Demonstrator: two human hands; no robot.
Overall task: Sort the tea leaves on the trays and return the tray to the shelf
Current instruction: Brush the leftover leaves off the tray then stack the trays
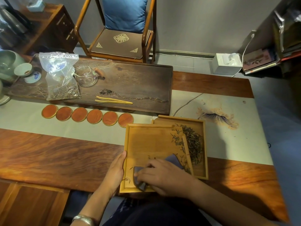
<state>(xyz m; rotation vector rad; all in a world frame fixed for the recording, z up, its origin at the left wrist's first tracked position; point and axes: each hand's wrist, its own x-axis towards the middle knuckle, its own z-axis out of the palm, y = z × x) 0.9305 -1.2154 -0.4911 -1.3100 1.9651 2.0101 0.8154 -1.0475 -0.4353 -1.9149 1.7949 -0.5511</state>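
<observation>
Two light wooden trays sit at the table's near edge. The near tray (146, 141) overlaps the far tray (202, 128), tilted over its left side. A pile of dry tea leaves (193, 144) lies in the far tray, and loose leaves (175, 137) are scattered at the near tray's right edge. My left hand (114, 172) grips the near tray's left rim, thumb on top. My right hand (161, 175) presses a grey-blue cloth (172, 159) onto the near tray's floor, fingers curled over it.
A dark tea board (138, 82) lies behind with yellow tweezers (114, 100), a glass pitcher (87, 77) and a plastic bag of leaves (60, 75). Several round orange coasters (94, 116) line its front. A chair (120, 38) stands beyond; a tissue box (226, 63) sits far right.
</observation>
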